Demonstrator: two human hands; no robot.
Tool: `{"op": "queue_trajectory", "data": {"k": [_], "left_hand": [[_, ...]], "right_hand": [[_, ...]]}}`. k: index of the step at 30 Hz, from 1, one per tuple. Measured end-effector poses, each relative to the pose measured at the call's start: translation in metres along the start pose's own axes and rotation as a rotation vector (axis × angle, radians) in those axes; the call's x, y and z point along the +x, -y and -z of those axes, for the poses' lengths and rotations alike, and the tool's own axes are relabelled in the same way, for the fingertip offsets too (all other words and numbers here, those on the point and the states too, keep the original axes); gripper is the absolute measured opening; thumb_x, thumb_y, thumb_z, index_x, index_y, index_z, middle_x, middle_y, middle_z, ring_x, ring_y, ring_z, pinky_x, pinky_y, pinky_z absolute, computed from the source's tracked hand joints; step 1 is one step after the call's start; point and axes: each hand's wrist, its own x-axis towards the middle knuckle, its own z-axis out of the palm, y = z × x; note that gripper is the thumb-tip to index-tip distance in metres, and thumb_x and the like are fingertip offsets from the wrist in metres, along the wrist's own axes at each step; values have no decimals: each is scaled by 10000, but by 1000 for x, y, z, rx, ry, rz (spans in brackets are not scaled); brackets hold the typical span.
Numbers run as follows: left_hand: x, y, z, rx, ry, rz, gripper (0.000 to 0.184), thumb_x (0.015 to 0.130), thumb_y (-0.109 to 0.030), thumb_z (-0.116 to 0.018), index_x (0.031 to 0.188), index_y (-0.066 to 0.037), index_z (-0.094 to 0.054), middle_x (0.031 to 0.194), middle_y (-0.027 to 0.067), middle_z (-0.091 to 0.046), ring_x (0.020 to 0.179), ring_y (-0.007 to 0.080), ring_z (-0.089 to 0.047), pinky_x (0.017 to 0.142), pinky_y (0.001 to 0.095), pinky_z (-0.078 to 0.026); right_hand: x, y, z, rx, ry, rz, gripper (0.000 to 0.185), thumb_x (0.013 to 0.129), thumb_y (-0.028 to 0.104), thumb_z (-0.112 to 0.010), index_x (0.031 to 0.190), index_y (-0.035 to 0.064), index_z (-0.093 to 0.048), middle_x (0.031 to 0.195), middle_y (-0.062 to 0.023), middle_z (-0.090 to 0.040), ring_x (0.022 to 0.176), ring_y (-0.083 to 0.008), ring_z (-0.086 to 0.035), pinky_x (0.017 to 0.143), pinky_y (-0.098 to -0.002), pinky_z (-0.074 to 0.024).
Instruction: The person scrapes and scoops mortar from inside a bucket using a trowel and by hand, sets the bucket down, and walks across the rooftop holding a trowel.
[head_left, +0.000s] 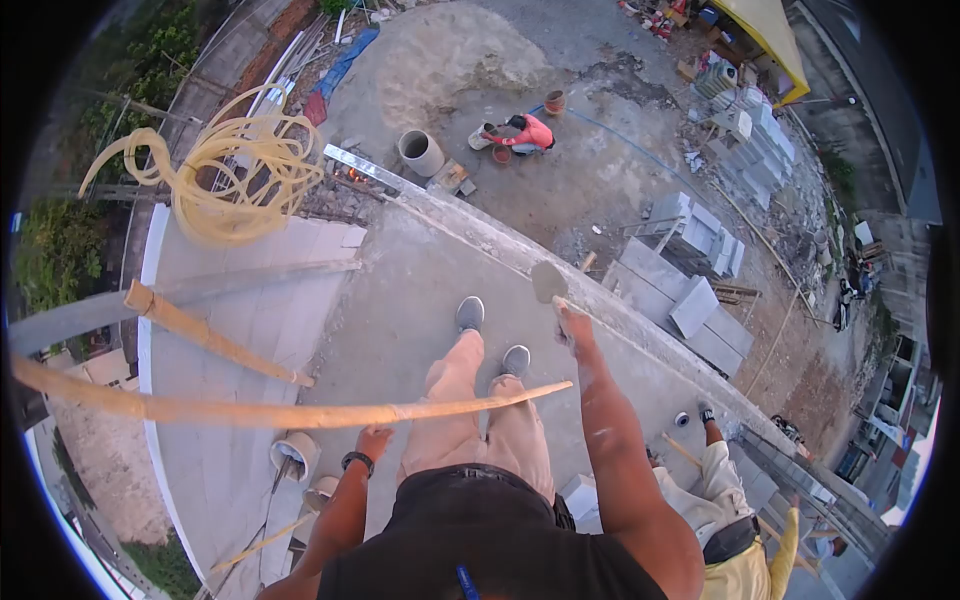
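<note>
My right hand (572, 325) is stretched forward and closed around the handle of a trowel. The trowel's grey rounded blade (548, 282) is over the edge of the long concrete ledge (470, 222); whether it touches cannot be told. At my left side hangs my left hand (375, 442), a dark band on its wrist. Nothing shows in it, and its fingers look loosely apart. Just beyond it a bamboo pole (300, 414) crosses in front of my legs. My grey shoes (470, 313) stand on the concrete floor (420, 270).
Beyond the ledge lies a lower yard with a crouching person in red (533, 133), a concrete cylinder (420, 152) and stacked grey blocks (695, 235). A coiled yellowish hose (235, 175) hangs at left. Buckets (296, 455) stand beside me. Another person (730, 520) is close on my right.
</note>
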Motion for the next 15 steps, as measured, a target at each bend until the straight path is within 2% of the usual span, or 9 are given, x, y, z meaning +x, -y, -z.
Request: {"op": "queue_trajectory", "data": {"k": [1,3,4,5,7,9,12,13,15], "left_hand": [[23,25,5,137,-4,-193,383,847,-263,-712,1124,-6,-647,979,135,-709,855,208,-685,761,331,-548],[69,75,20,526,-120,-665,353,882,-242,-689,1145,-15,-627,981,96,-702,889,192,-679,792,323,-552],[69,71,25,614,-194,-804,339,899,-232,-677,1155,-19,-617,982,77,-698,906,184,-677,808,318,-554],[69,67,31,617,-196,-803,339,899,-232,-677,1155,-19,-617,982,77,-698,906,184,-677,808,318,-554],[45,30,38,-326,47,-205,484,845,-169,-732,1252,22,-552,1089,161,-683,966,208,-664,827,325,-540],[17,-18,40,-190,0,-180,462,853,-184,-729,1239,15,-570,1077,164,-686,938,222,-668,821,321,-540],[12,-24,41,-196,-77,-78,426,842,-216,-730,1182,11,-611,1017,138,-700,883,206,-677,780,313,-539],[26,-1,42,29,-90,-275,403,844,-228,-720,1157,8,-627,1002,131,-705,868,199,-681,747,318,-539],[29,1,39,255,-92,-473,383,845,-240,-710,1132,6,-643,987,124,-710,853,191,-685,714,323,-540]], "right_hand": [[5,18,-7,-3,3,-6,411,918,394,-661,707,44,-614,594,-66,-559,456,-173,-523,406,-335,-407],[21,60,-20,-104,47,150,425,915,398,-663,670,54,-621,567,-58,-548,462,-173,-533,419,-336,-417],[32,79,-26,-150,36,200,428,918,392,-659,654,56,-622,558,-58,-546,463,-171,-537,420,-336,-417],[42,98,-31,-197,26,250,433,920,385,-655,639,58,-622,549,-57,-543,464,-169,-541,421,-336,-418],[41,135,-39,-318,27,370,405,926,380,-646,697,46,-646,574,-57,-560,467,-158,-546,425,-323,-419],[65,158,-44,-235,37,352,397,927,386,-643,722,46,-651,581,-51,-560,471,-151,-544,432,-314,-422],[72,173,-58,-41,51,325,429,902,424,-671,736,31,-635,601,-49,-564,478,-142,-534,428,-297,-410],[68,176,-61,73,52,322,474,876,457,-701,724,17,-614,614,-53,-567,481,-141,-526,418,-290,-396],[68,170,-63,62,17,327,439,873,426,-714,782,9,-615,644,-64,-582,484,-147,-524,415,-286,-389]]}}
